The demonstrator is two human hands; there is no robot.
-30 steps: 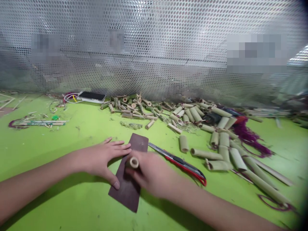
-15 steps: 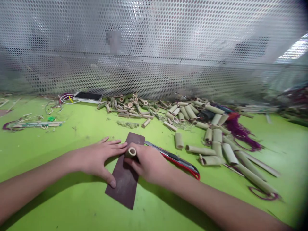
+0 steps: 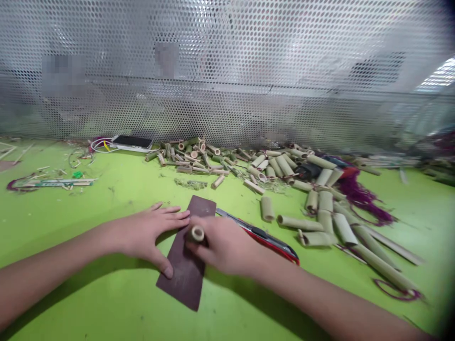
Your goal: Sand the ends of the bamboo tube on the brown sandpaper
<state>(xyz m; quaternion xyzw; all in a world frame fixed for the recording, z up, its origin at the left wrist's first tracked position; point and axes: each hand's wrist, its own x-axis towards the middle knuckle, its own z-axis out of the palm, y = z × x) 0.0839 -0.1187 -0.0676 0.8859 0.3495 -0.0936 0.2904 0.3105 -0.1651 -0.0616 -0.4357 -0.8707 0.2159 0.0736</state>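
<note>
A dark brown sheet of sandpaper (image 3: 188,279) lies flat on the green table (image 3: 106,303). My left hand (image 3: 149,234) rests flat on its left edge, fingers spread and stretched out, thumb on the sheet. My right hand (image 3: 222,246) grips a short hollow bamboo tube (image 3: 196,234) upright, its lower end pressed on the sandpaper and its open end facing up.
A red and black utility knife (image 3: 265,237) lies just right of my right hand. Several cut bamboo tubes (image 3: 320,218) are heaped at the back and right, with purple cord (image 3: 359,196). A phone (image 3: 131,142) lies by the perforated metal screen (image 3: 227,71).
My right hand slid the bamboo tube away along the sandpaper, then back toward me. The left hand stayed flat on the sheet.
</note>
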